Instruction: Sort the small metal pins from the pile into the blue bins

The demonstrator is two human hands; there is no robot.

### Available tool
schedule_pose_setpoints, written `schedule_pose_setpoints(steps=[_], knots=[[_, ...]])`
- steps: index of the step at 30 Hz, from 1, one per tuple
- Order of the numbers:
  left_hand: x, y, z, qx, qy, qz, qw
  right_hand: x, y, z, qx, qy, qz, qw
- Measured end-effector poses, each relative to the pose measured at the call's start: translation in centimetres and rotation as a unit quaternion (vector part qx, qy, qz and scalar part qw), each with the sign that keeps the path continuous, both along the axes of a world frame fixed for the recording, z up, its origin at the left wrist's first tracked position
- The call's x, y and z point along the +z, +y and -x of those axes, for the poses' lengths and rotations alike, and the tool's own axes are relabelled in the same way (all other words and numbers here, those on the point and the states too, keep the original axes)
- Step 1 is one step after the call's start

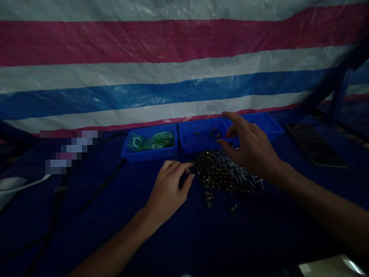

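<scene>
A pile of small brass-coloured and silvery metal pieces (215, 175) lies on the dark blue table. At its left edge is my left hand (171, 184), thumb and forefinger a little apart, nothing visible between them. Above the pile's back right part hovers my right hand (249, 144), fingers spread and holding nothing I can see. Beyond the pile, the middle blue bin (187, 144) has a few small metal pieces (215, 132) in it. My right hand partly covers the right blue bin (266, 125). Several loose pieces (209, 199) lie in front of the pile.
The left blue bin (150, 154) contains green-tinted plastic bags (155, 140). A phone-like dark slab (317, 144) lies at the right. Black cables (99, 190) and a white cable (31, 185) run across the left side. Behind the bins hangs a striped sheet (173, 42).
</scene>
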State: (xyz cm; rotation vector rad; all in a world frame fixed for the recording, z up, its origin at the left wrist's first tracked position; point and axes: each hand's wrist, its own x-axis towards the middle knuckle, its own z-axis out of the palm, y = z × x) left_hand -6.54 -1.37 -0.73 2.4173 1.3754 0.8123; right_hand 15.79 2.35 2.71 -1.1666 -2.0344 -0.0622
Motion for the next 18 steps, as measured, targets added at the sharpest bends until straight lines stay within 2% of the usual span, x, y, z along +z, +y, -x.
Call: schedule_pose_setpoints(steps=[3, 6, 13, 18], knots=[[0.0, 0.7, -0.6, 0.009, 0.031, -0.006, 0.999, -1.4, -0.6, -0.4, 0.021, -0.034, 0.004, 0.999], [-0.1, 1.3, -1.1, 0.011, 0.057, -0.009, 0.998, -2.5, -1.8, -0.4, 0.070, -0.063, 0.011, 0.995], [0.1, 3.0, -2.2, 0.057, 0.055, 0.028, 0.996, -3.1, -2.6, 0.2, 0.160, -0.071, 0.024, 0.984], [0.0, 3.4, -1.6, 0.080, 0.029, 0.082, 0.993, -3.6, -2.7, 0.2, 0.178, -0.052, 0.044, 0.982]])
